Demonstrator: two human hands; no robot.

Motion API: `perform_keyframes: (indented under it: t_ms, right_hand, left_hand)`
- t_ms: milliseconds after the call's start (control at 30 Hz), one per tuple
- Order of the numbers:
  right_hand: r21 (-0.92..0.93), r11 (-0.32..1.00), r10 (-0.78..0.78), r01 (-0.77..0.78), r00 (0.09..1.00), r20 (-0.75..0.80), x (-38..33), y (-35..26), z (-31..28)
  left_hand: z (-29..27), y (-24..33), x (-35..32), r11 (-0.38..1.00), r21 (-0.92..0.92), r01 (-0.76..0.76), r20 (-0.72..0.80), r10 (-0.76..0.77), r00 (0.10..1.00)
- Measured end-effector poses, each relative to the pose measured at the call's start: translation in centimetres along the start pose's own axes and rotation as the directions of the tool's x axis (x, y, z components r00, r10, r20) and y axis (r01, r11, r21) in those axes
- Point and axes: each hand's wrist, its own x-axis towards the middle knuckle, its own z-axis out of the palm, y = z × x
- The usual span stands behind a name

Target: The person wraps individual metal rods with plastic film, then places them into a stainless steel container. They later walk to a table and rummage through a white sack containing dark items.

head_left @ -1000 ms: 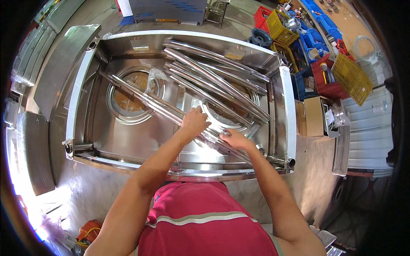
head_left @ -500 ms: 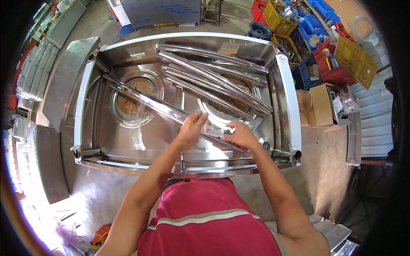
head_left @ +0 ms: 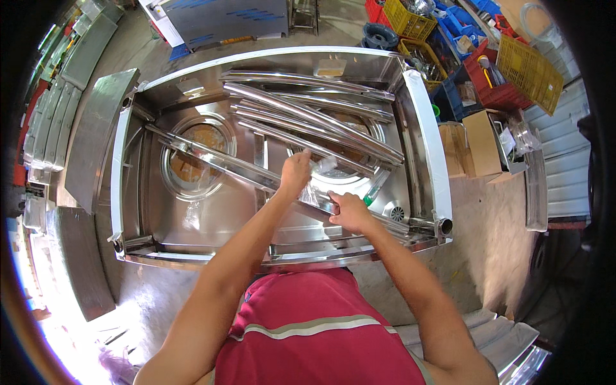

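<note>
My left hand (head_left: 296, 172) is closed on crinkled clear plastic film (head_left: 310, 192), lifted above a long shiny steel tube (head_left: 237, 168). That tube lies diagonally across a large stainless steel frame (head_left: 192, 234) with a recessed panel. Beside the film, my right hand (head_left: 351, 213) grips the tube, index finger on its far side and thumb on its near side. Several loose steel tubes (head_left: 308, 115) lie behind my hands, over the right round opening. A ringed round opening (head_left: 200, 154) shows on the left. Something clear with a green end (head_left: 369, 197) lies behind my right hand.
White strips cover the frame's edges (head_left: 426, 138). Outside its right side stand an open cardboard box (head_left: 484, 144), red bins (head_left: 497, 90) and yellow crates (head_left: 410, 22). Metal panels (head_left: 96, 138) lean at the left. A grey cabinet (head_left: 224, 22) stands beyond the frame.
My left hand has risen away from me, pulling the film up. My right hand has shifted slightly nearer to me, down onto the tube. The view has turned slightly.
</note>
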Motion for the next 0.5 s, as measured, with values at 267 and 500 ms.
perform_keyframes:
  t_ms: [267,500]
  right_hand:
    - [-0.024,1.0,-0.014,0.008,0.957,-0.291,-2.0,-1.7,-0.2]
    - [-0.023,0.988,-0.148,0.153,0.882,-0.447,-3.0,-1.5,0.1]
  left_hand:
    - [1.7,-1.5,5.6,0.985,0.156,-0.077,-0.407,0.135,0.903]
    - [-3.2,-5.9,14.6,0.946,0.323,-0.01,-0.612,0.216,0.761]
